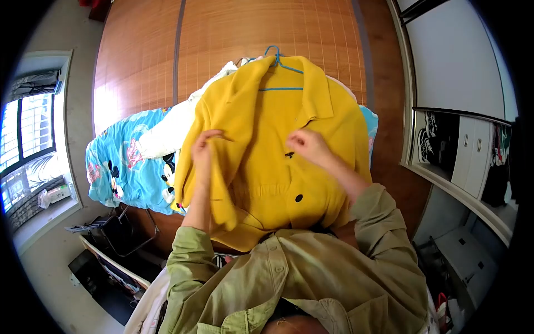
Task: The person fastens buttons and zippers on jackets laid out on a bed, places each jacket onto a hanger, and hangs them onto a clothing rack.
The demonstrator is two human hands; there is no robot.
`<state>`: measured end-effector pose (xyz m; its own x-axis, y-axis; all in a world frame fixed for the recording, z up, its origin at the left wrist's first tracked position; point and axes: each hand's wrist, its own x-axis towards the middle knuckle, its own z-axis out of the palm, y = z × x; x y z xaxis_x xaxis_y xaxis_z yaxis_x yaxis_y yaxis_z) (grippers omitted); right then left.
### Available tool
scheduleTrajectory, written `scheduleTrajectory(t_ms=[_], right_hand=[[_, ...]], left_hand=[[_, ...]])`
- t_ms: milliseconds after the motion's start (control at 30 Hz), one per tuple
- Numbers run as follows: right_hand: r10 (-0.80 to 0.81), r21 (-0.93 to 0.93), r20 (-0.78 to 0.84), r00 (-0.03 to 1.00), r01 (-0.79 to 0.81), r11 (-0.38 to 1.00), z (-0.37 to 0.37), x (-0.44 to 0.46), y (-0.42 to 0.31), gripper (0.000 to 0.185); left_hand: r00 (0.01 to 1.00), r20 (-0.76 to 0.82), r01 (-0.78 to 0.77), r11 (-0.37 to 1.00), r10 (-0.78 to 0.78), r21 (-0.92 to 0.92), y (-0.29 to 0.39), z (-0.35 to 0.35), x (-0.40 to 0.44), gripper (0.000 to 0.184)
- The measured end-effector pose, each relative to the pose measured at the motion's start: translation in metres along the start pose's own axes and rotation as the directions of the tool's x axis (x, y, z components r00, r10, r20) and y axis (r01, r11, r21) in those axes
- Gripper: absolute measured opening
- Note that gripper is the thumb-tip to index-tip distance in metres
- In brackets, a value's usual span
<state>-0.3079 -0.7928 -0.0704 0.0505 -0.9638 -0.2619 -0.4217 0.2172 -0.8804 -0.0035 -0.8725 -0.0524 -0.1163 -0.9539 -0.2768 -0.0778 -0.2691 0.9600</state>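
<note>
A yellow coat (pixel 267 139) with a wide collar and dark buttons lies spread on a blue hanger (pixel 272 52), its front partly open. My left hand (pixel 206 146) grips the front panel on the left side and lifts its edge. Over the opposite front edge, beside a dark button (pixel 289 155), is my right hand (pixel 310 147). Its fingers are curled together; whether cloth is between them is hidden. Another button (pixel 298 198) shows lower down on that panel.
Under the coat lie white clothing (pixel 169 131) and a blue cartoon-print cloth (pixel 133 178), on a brown mat (pixel 233 28). A folding chair (pixel 119 222) stands at lower left, beneath a window. A wardrobe (pixel 461 61) with open shelves lines the right side.
</note>
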Motion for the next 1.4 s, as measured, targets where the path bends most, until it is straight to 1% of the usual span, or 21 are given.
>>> scheduleTrajectory(t_ms=[33, 67, 100, 133, 167, 200, 267, 333, 367, 400, 433, 567, 667, 767, 867, 967, 1067, 1167, 1267, 1300, 1400], right_hand=[[0.025, 0.133, -0.099, 0.995, -0.011, 0.991, -0.007, 0.009, 0.005, 0.016], [-0.021, 0.106, -0.290, 0.957, 0.053, 0.993, -0.019, 0.024, 0.008, 0.017], [-0.097, 0.021, -0.493, 0.865, 0.123, 0.992, -0.033, 0.040, 0.010, 0.019], [-0.071, -0.181, -0.516, 0.854, -0.028, 0.983, -0.054, 0.060, 0.027, 0.020], [-0.152, -0.313, -0.547, 0.823, -0.033, 0.949, -0.071, 0.080, 0.049, 0.031], [-0.100, -0.394, -0.533, 0.840, -0.142, 0.908, -0.079, 0.094, 0.071, 0.035], [0.008, -0.542, -0.519, 0.855, -0.336, 0.771, -0.088, 0.123, 0.099, 0.043], [0.375, -0.266, -0.243, 0.895, -0.433, 0.861, -0.102, 0.132, 0.068, 0.053], [0.506, -0.133, -0.048, 0.861, -0.508, 0.851, -0.107, 0.138, 0.056, 0.059], [0.497, -0.149, -0.046, 0.867, -0.498, 0.854, -0.105, 0.149, 0.063, 0.060], [0.491, -0.166, -0.043, 0.870, -0.490, 0.856, -0.102, 0.159, 0.081, 0.060], [0.474, -0.211, -0.031, 0.880, -0.469, 0.858, -0.101, 0.172, 0.092, 0.059], [0.294, -0.148, -0.138, 0.946, -0.313, 0.938, -0.104, 0.146, 0.064, 0.052], [0.187, -0.204, -0.276, 0.943, -0.247, 0.947, -0.109, 0.101, 0.010, 0.046], [-0.111, -0.187, -0.365, 0.925, 0.044, 0.981, -0.109, 0.051, -0.030, 0.038], [-0.010, -0.218, -0.234, 0.972, -0.042, 0.975, -0.111, -0.004, -0.080, 0.032], [-0.141, -0.243, -0.194, 0.971, 0.092, 0.966, -0.104, -0.050, -0.116, 0.030], [-0.238, -0.312, -0.066, 0.969, 0.207, 0.927, -0.107, -0.098, -0.155, 0.031], [-0.289, -0.272, 0.192, 0.938, 0.334, 0.902, -0.110, -0.136, -0.182, 0.034], [-0.132, -0.269, 0.374, 0.918, 0.244, 0.932, -0.114, -0.145, -0.192, 0.042], [-0.354, 0.144, 0.456, 0.817, 0.325, 0.935, -0.091, -0.171, -0.177, 0.048]], left_hand=[[0.996, -0.069, 0.054, 0.992, -0.062, -0.113, 0.010, -0.015, 0.005, 0.015], [0.983, -0.132, 0.099, 0.968, -0.131, -0.229, 0.019, -0.027, 0.008, 0.013], [0.976, -0.105, 0.162, 0.960, -0.190, -0.229, 0.013, -0.045, 0.013, 0.012], [0.967, -0.079, 0.220, 0.948, -0.243, -0.230, 0.003, -0.057, 0.017, 0.011], [0.976, 0.000, 0.214, 0.963, -0.217, -0.164, -0.002, -0.060, 0.018, 0.011], [0.968, -0.037, 0.247, 0.968, -0.248, -0.039, -0.007, -0.053, 0.015, 0.010], [0.969, 0.067, 0.236, 0.970, -0.239, 0.053, -0.008, -0.026, 0.009, 0.009], [0.975, 0.110, 0.164, 0.961, -0.192, 0.222, -0.036, -0.011, 0.010, 0.010], [0.990, 0.086, 0.076, 0.938, -0.111, 0.339, -0.036, 0.001, 0.011, 0.010], [0.997, 0.071, -0.004, 0.891, -0.032, 0.453, -0.037, 0.012, 0.013, 0.011], [0.998, 0.051, 0.010, 0.863, -0.041, 0.505, -0.029, 0.022, 0.015, 0.013], [0.997, 0.029, 0.045, 0.841, -0.072, 0.539, -0.047, 0.020, 0.022, 0.009], [0.999, 0.016, 0.021, 0.843, -0.035, 0.537, -0.047, 0.020, 0.022, 0.009], [0.996, 0.080, -0.070, 0.793, 0.027, 0.605, -0.038, 0.018, 0.022, 0.015], [0.991, 0.136, -0.085, 0.869, 0.020, 0.488, -0.007, 0.017, 0.015, 0.041], [0.915, -0.036, -0.309, 0.755, 0.402, 0.578, 0.059, 0.037, -0.004, 0.055], [0.774, 0.087, -0.506, 0.530, 0.628, 0.680, 0.112, 0.044, -0.010, 0.071], [0.735, 0.213, -0.526, 0.343, 0.644, 0.778, 0.145, 0.050, -0.028, 0.060], [0.766, 0.240, -0.555, 0.425, 0.596, 0.715, 0.153, 0.039, -0.051, 0.039], [0.637, 0.138, -0.603, 0.379, 0.758, 0.701, 0.155, 0.041, -0.062, 0.024], [0.535, 0.115, -0.608, 0.287, 0.837, 0.741, 0.181, 0.034, -0.105, 0.026]])
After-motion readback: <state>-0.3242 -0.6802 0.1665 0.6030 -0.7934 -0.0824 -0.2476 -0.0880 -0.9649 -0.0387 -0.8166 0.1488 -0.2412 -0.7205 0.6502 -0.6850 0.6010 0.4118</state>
